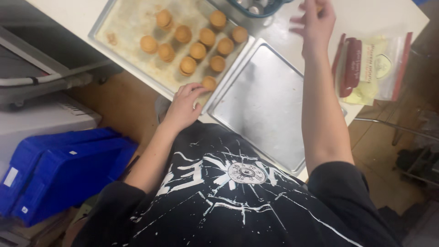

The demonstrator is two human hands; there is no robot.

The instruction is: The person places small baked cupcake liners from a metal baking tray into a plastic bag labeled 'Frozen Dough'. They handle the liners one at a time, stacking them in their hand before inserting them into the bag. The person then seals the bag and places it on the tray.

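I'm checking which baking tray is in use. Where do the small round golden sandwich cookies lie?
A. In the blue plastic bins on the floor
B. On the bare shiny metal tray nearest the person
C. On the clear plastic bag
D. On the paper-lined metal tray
D: the small round golden sandwich cookies lie on the paper-lined metal tray, where the left hand touches one at the edge, while the bare shiny metal tray holds none.

A lined metal baking tray (123,27) lies at the table's far left end, carrying round golden sandwich cookies (198,50) clustered toward its right half. Touching its right edge lies a bare steel baking sheet (265,100), reaching the table's near edge. The left hand (184,106) rests on the lined tray's near right corner, beside the nearest cookie (209,83). The right hand (315,20) hangs above the table's far edge, just right of a blue-rimmed container (256,8). A clear plastic zip bag (377,68) lies at the table's right end.
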